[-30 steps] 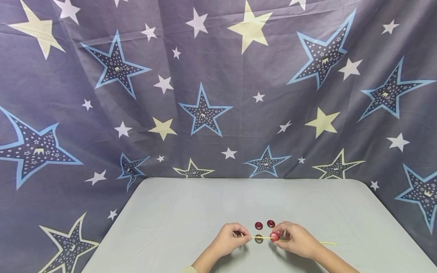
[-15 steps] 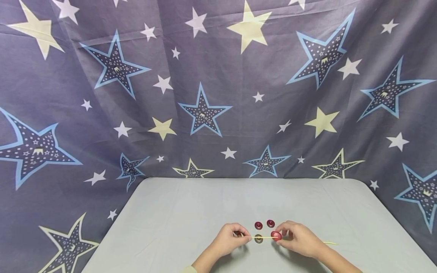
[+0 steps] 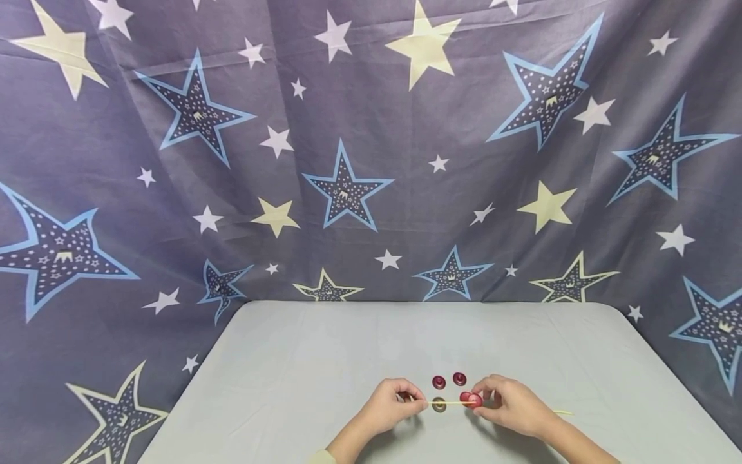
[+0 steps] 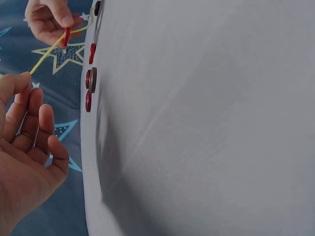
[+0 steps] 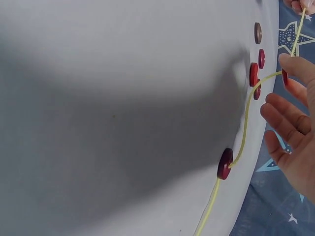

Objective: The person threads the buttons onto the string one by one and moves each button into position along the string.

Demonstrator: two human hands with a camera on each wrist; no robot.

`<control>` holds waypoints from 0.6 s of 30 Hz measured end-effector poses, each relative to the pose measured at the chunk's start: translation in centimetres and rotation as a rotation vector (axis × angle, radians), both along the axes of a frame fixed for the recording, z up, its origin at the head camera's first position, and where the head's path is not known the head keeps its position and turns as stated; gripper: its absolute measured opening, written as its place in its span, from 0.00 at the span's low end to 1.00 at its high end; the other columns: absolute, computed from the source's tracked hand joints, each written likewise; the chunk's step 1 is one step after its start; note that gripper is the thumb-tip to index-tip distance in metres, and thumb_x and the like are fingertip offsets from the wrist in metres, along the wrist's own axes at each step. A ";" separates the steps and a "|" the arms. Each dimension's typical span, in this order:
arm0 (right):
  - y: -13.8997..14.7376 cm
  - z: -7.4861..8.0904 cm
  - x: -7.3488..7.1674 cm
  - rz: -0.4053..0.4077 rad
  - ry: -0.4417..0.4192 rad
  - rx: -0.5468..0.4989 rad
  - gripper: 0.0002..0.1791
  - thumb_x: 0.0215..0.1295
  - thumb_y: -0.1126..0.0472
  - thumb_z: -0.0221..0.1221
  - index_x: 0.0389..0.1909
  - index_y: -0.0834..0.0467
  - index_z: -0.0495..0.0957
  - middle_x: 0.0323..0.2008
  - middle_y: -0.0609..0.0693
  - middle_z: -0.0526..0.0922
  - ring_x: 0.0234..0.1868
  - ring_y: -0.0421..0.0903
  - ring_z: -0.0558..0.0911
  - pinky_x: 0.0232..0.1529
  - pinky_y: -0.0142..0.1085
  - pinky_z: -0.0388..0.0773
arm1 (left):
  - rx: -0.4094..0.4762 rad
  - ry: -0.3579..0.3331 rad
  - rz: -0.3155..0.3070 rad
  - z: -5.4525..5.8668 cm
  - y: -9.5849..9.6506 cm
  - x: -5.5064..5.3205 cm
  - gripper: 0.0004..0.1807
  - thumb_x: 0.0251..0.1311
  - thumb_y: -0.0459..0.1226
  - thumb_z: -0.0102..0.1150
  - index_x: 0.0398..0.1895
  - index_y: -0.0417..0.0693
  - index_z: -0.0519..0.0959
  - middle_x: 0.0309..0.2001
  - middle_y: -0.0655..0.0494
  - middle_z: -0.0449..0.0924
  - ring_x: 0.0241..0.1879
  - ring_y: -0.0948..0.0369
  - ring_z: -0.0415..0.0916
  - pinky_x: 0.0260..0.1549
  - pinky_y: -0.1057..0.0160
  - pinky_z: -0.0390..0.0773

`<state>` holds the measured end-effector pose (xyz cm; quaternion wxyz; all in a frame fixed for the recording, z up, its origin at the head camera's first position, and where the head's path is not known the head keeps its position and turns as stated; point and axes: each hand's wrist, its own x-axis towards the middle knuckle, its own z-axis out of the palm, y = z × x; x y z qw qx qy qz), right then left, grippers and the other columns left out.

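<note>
My left hand pinches a yellow cord between thumb and fingertips, above the table. The cord runs taut to the right into a red button, which my right hand pinches by its edge. In the right wrist view the cord comes out behind that button, sags to the table and passes through a dark red button lying there. A brown button lies below the taut cord. Just behind the held button, another red button shows in part.
Two dark red buttons, one on the left and one on the right, lie a little farther back on the pale table. The cord's far end trails right of my right wrist. A star-patterned cloth hangs behind the table.
My right hand has slid the held red button slightly right along the cord, away from my left hand. A red button on the table now shows behind it. My left hand stays in place.
</note>
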<state>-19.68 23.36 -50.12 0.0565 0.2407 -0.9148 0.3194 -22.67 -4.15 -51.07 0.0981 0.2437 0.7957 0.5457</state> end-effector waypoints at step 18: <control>0.7 -0.1 0.1 -0.019 0.012 0.015 0.11 0.50 0.54 0.68 0.34 0.51 0.79 0.27 0.38 0.75 0.24 0.32 0.69 0.24 0.26 0.66 | -0.005 -0.006 0.046 0.3 -0.2 0.1 0.05 0.50 0.37 0.66 0.27 0.45 0.83 0.25 0.51 0.81 0.24 0.71 0.69 0.24 0.74 0.69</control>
